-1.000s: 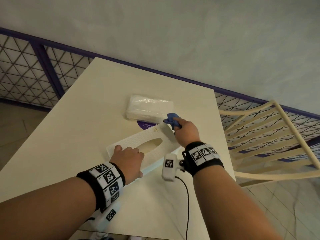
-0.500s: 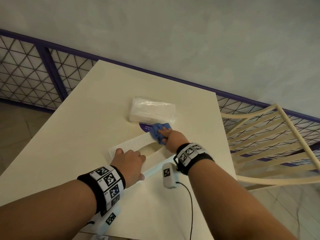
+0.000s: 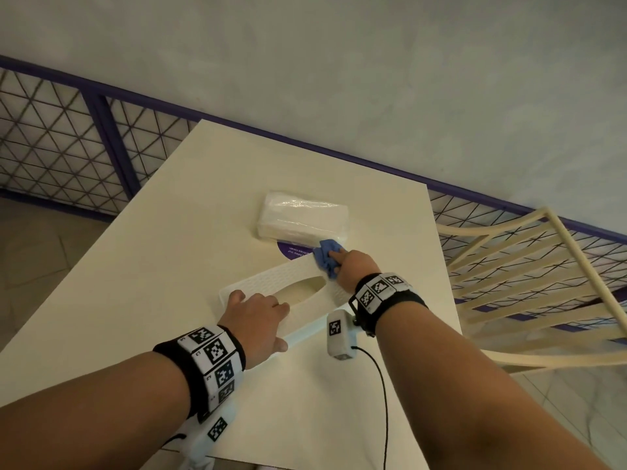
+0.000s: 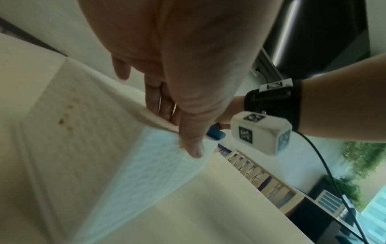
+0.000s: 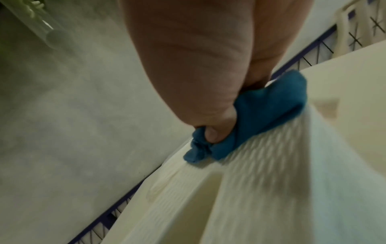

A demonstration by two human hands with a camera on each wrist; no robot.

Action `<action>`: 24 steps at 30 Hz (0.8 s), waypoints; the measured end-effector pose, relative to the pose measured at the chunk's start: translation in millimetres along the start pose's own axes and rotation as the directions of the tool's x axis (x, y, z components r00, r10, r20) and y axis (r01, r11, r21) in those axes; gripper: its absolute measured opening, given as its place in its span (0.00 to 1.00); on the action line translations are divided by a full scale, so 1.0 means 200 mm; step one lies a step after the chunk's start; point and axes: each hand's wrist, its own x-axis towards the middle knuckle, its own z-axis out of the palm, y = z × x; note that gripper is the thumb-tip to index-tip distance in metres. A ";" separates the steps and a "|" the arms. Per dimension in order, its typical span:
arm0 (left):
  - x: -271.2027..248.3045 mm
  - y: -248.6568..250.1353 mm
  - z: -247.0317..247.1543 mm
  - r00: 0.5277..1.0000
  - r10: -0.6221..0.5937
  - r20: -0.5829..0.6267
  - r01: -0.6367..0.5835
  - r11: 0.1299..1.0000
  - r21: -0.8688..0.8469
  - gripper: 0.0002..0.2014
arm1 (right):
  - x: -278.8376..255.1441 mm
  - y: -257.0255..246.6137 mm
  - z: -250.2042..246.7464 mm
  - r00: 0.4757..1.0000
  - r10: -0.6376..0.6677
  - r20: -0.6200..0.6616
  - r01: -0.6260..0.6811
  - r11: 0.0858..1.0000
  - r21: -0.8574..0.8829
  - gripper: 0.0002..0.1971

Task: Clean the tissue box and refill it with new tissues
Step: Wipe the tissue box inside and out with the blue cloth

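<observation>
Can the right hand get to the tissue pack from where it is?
Probably yes: the right hand presses the blue cloth right beside the tissue pack; nothing lies between.

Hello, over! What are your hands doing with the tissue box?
Left hand steadies the tissue box at its near end. Right hand pinches blue cloth, wiping the far end. Wrapped tissue pack waits behind.

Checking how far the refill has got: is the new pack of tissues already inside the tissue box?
No: the wrapped pack of tissues lies on the table beyond the tissue box, whose oval opening shows nothing inside.
</observation>
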 end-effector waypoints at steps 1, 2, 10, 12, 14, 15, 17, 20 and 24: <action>-0.01 -0.01 0.00 1.000 -0.015 -0.021 0.015 1.000 -0.018 0.32 | 0.02 -0.02 0.01 1.000 0.012 -0.007 -0.013 1.000 -0.010 0.27; -0.03 -0.02 0.00 0.998 -0.044 -0.043 0.043 0.999 -0.029 0.35 | 0.03 -0.03 0.03 1.000 0.025 -0.019 -0.025 1.000 -0.007 0.28; -0.02 -0.16 -0.04 0.953 -0.303 -0.017 0.298 0.946 -0.126 0.72 | 0.09 -0.15 0.07 1.000 0.027 -0.006 -0.026 0.999 0.041 0.31; -0.01 -0.16 -0.05 0.953 -0.300 -0.033 0.294 0.947 -0.131 0.73 | 0.01 -0.27 0.10 0.991 -0.127 -0.048 0.128 0.992 0.011 0.29; -0.02 -0.17 -0.05 0.956 -0.293 -0.033 0.285 0.947 -0.145 0.73 | -0.10 -0.41 0.16 0.943 -0.325 -0.076 0.323 0.946 -0.036 0.29; -0.02 -0.17 -0.05 0.958 -0.284 -0.031 0.277 0.949 -0.152 0.74 | -0.17 -0.48 0.18 0.906 -0.414 -0.086 0.406 0.909 -0.095 0.31; -0.02 -0.18 -0.04 0.963 -0.268 -0.024 0.260 0.952 -0.159 0.74 | -0.12 -0.49 0.21 0.871 -0.490 -0.042 0.475 0.861 -0.183 0.32; -0.03 -0.20 -0.04 0.968 -0.252 0.007 0.251 0.959 -0.130 0.74 | -0.03 -0.30 0.13 0.933 -0.351 -0.083 0.347 0.936 -0.054 0.24; -0.05 -0.23 -0.05 0.974 -0.220 0.049 0.224 0.968 -0.113 0.74 | 0.00 -0.14 0.07 0.983 -0.118 -0.142 0.131 0.988 0.082 0.21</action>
